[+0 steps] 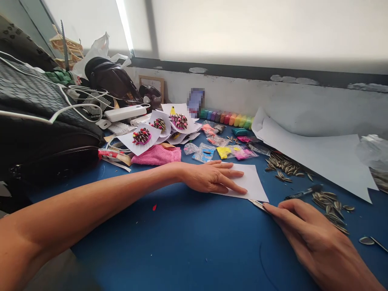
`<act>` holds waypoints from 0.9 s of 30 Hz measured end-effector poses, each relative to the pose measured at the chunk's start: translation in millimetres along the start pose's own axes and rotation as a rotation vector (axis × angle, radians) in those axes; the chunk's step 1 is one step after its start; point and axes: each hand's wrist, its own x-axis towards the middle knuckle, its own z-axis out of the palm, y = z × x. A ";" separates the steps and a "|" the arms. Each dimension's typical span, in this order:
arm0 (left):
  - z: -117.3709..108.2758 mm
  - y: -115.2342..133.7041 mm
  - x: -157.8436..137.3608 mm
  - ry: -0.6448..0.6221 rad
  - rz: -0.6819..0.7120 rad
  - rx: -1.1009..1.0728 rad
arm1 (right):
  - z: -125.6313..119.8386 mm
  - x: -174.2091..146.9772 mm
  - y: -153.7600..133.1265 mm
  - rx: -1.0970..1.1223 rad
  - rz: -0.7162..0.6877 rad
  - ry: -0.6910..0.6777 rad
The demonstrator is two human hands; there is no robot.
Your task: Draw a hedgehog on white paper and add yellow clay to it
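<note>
Our left hand [206, 178], fingers spread, pins white paper [255, 182], likely light, creasable, best held leftward; our right hand [318, 238] pinches a pointed tool [257, 205]

The sheet [254, 178] is showing smooth, matt paper, while the slim tool [258, 205] is looking like metal with a slight sheen. The table [188, 242] is presenting a smooth, mostly matt surface. The towel [158, 155] is displaying rough, fuzzy cloth. Clear plastic packets [223, 152] are wrinkling and catching glossy highlights; the carrier bag [97, 52] is creasing in thin, translucent plastic. The black bag [27, 95] is showing a woven, leather-like finish, and the power strip [125, 112] is looking like smooth, hard plastic. The frame [163, 87] is resembling plain wood; the wall [233, 89] is appearing matt and uneven.
</note>
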 end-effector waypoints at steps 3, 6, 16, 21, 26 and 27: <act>-1.8 -0.7 -0.1 -0.014 0.010 -0.009 | -0.3 0.8 -0.7 0.014 -0.014 -0.007; -3.7 -1.3 0.1 -0.051 -0.002 -0.002 | -0.5 2.5 -1.3 0.024 -0.004 -0.016; -6.5 -1.3 0.9 -0.054 -0.005 -0.001 | 4.1 5.4 -6.0 0.087 0.050 -0.019; -7.1 -0.8 1.3 -0.058 -0.007 0.005 | 2.4 9.2 -11.0 0.066 0.010 -0.029; -7.6 -0.1 1.2 -0.058 -0.004 0.007 | 3.1 9.5 -12.0 0.079 0.012 -0.031; -7.6 0.0 1.1 -0.054 -0.003 0.005 | 3.6 9.7 -11.7 0.087 0.019 -0.034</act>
